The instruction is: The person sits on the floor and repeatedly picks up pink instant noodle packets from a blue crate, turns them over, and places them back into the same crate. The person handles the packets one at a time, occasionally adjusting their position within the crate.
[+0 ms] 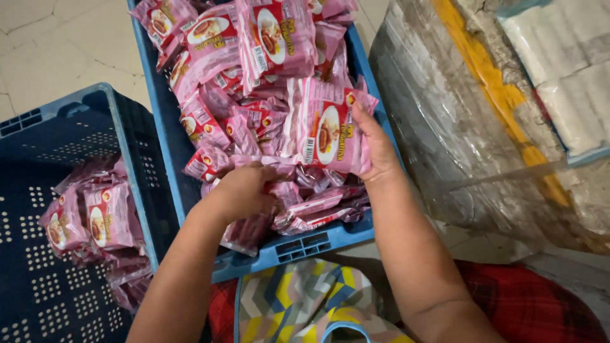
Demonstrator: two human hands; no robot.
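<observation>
Far to the left of my fingers sits a dark blue perforated plastic crate (38,267), its grid floor showing beside a small heap of glossy pink snack packets (95,222), the crate cut off at the frame edge. My left hand (241,190) curls down into the full blue crate (318,244), fingers closed on crinkly pink wrappers (279,171); the fingertips are buried, so I cannot tell how many packets they pinch. My right hand (378,149) grips a flat pink packet stack (327,130) upright, thumb hidden behind it. Right of that hand lies a cloudy clear plastic sheet (445,114) over a yellow strip (495,89), contents blurred.
</observation>
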